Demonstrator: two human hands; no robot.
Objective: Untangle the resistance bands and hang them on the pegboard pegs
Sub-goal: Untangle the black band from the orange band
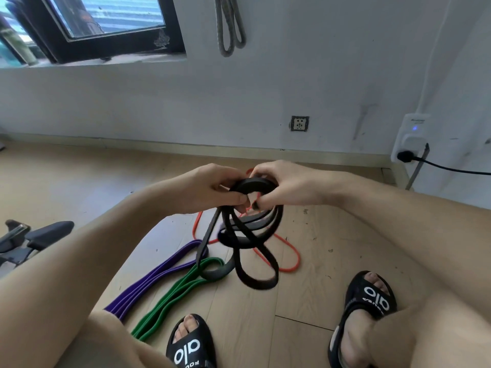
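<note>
A tangled black resistance band (247,243) hangs in several loops above the wooden floor. My left hand (212,188) grips its top from the left, and my right hand (281,185) pinches the same bundle from the right. On the floor below lie a purple band (159,272), a green band (180,290) and a thin red band (287,256), partly hidden behind the black loops. A grey band (229,25) hangs on the white wall at the top; its peg is out of frame.
My two feet in black sandals (190,343) (366,309) stand on the floor near the bands. A black chair base (32,240) sits at the left. A wall socket (299,123), a plugged-in adapter with a cable (410,144) and a window (101,19) line the wall.
</note>
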